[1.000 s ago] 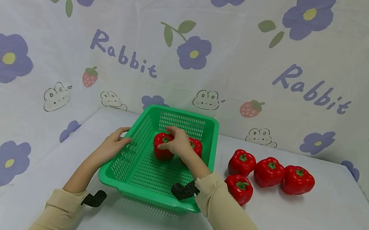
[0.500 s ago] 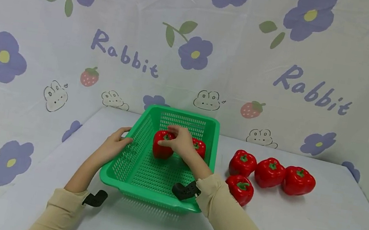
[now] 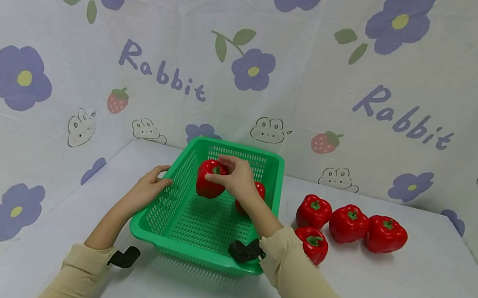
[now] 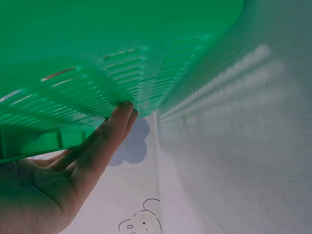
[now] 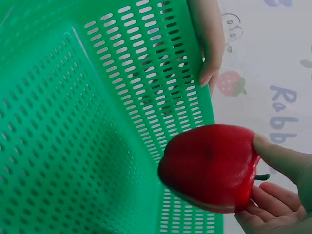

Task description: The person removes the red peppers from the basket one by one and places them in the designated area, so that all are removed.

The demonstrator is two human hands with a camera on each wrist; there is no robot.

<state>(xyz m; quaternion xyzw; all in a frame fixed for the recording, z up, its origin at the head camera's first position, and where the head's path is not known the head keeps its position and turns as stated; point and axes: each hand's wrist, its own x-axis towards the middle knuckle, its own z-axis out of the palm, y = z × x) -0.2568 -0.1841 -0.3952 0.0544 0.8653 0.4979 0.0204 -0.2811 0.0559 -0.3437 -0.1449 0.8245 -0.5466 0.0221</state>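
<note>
My right hand (image 3: 238,179) pinches a red bell pepper (image 3: 209,179) near its green stem, holding it above the floor of the green plastic basket (image 3: 199,253). The right wrist view shows thumb and fingers on the stem end of this pepper (image 5: 209,165), with the perforated basket wall behind. A second bell pepper (image 3: 259,191) lies in the basket, partly hidden by my right hand and wrist. My left hand (image 3: 148,189) grips the basket's left rim, thumb over the inside. From the left wrist view, the fingers of that hand (image 4: 83,180) lie along the outer wall.
Several red bell peppers stand on the white table (image 3: 420,296) right of the basket; the closest pepper (image 3: 314,246) is partly behind my right sleeve. A patterned cloth (image 3: 313,78) hangs behind the table. Black wrist devices protrude from both cuffs.
My right hand has raised the held bell pepper from the basket floor, moving it slightly up and left. The other pepper in the basket shows more now. My left hand stays on the rim.
</note>
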